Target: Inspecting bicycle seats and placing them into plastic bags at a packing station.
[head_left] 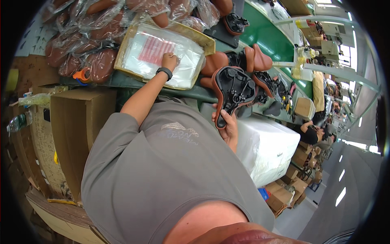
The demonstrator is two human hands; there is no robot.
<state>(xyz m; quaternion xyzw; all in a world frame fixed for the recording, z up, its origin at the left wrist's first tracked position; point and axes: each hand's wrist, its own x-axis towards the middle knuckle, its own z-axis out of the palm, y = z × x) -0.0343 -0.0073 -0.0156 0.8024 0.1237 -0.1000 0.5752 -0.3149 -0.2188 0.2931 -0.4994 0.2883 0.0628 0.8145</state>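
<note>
My left hand [170, 61], with a dark band on its wrist, is over a stack of clear plastic bags [185, 73] with red print. Its fingers are closed and pinch the top bag. The stack lies in a shallow cardboard tray [124, 49]. On the right, my right hand [228, 124] grips the narrow nose of a bicycle saddle [237, 87]. This saddle is tilted so that its black underside shows, rimmed in brown. Just beyond it lie more brown saddles [262, 59], some with their black undersides showing.
Plastic-wrapped brown saddles [107, 28] are heaped at the far left, with orange-handled scissors [82, 75] beside them. An open cardboard box [83, 101] stands at my left. A white wrapped block [268, 146] stands at my right. Metal frame bars [337, 69] cross beyond the green bench [264, 28].
</note>
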